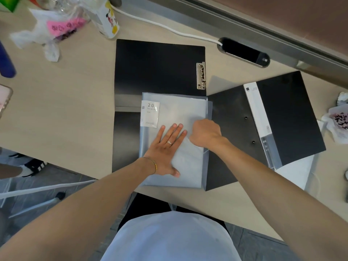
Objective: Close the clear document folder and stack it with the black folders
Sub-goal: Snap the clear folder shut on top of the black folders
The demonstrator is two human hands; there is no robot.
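We had the translucent, frosted plastic document folder (175,132) lying just below the centre of the frame, its cover down. It rested on the lower half of an opened-out black plastic clip folder (158,66), and its right edge overlapped a second black folder with a white label strip (267,117) that lay angled toward the right of the frame.

Our left hand (165,149) lay flat on the cover, fingers spread and extended, pinning it and gripping nothing. Our right hand (206,132) was curled into a loose fist pressing on the cover near the right edge; whether it pinched anything underneath, we could not tell.

To do this step well, we judged it best to keep the flat palm steady while the fist ran along the right edge, so the inner pockets settled and the cover did not spring up. The loose sleeves showing at that edge looked liable to splay out if we lifted too soon.

The clear folder's long axis ran from the bottom of the frame toward the top, tilted only slightly. Its white "20 pockets" label (150,113) sat at the upper left corner of the cover, reading upright to us, beside the left edge.

Squaring it to the black folders remained to be done.
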